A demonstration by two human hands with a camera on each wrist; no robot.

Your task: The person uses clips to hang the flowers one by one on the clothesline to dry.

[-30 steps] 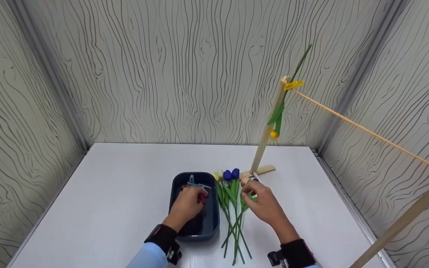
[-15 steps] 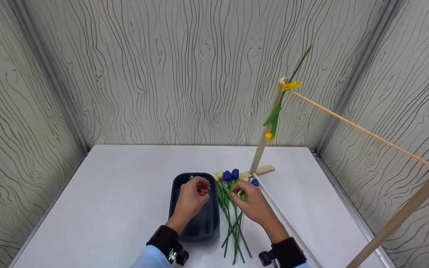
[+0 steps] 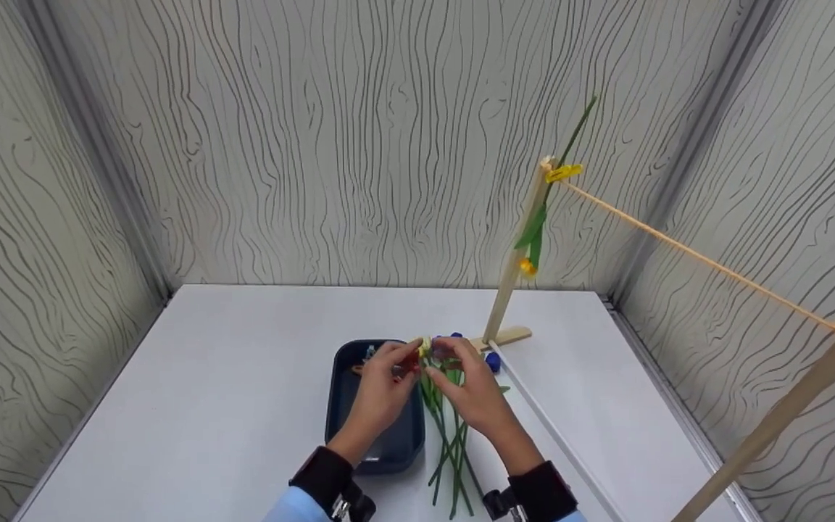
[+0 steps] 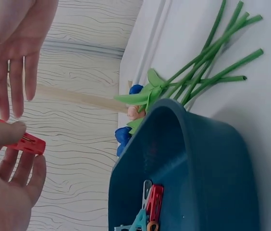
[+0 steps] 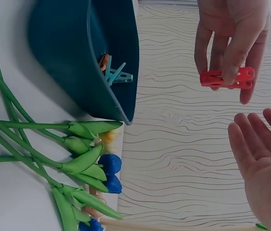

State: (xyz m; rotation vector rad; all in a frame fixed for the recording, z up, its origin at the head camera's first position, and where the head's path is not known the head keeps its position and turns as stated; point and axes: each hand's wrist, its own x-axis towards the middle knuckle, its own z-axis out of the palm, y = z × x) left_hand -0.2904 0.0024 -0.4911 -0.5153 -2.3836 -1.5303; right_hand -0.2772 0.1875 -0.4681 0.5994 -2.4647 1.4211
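The person's left hand (image 3: 381, 388) is grasping a red clothespin (image 5: 227, 78), pinched between thumb and fingers; it is up in the air, over the right-hand side of a dark blue bin (image 5: 63, 57). Facing it, the right hand (image 3: 475, 391) is raised above the flowers, its fingers (image 4: 15, 86) loose and slightly parted, grasping nothing. The two hands are close together, and the wrist views show the right one apart from the clothespin. Each wrist wears a black band (image 3: 323, 475) over the end of a pale blue sleeve (image 3: 294, 507).

Down in the bin I can see more clothespins: another red one (image 4: 154, 201), a light blue one (image 5: 118, 76) and an orange one (image 5: 103, 62). Just beside the bin, on the white worktop (image 3: 243, 377), lie several artificial tulips (image 3: 454, 449), their green stems crossing towards the person and their blooms at the far end. Two blue blooms (image 5: 110, 173) show side by side there, with a yellow bloom (image 5: 108, 137) near them.

Off to the right, an orange cord (image 3: 686, 249) runs between a far wooden post (image 3: 508, 283) and a nearer wooden post (image 3: 765, 428). At its far end a yellow clothespin (image 3: 564, 173) clips a yellow tulip (image 3: 528, 267), which hangs bloom downwards. Behind it all stands a wall (image 3: 316, 145) patterned with wavy wood grain.
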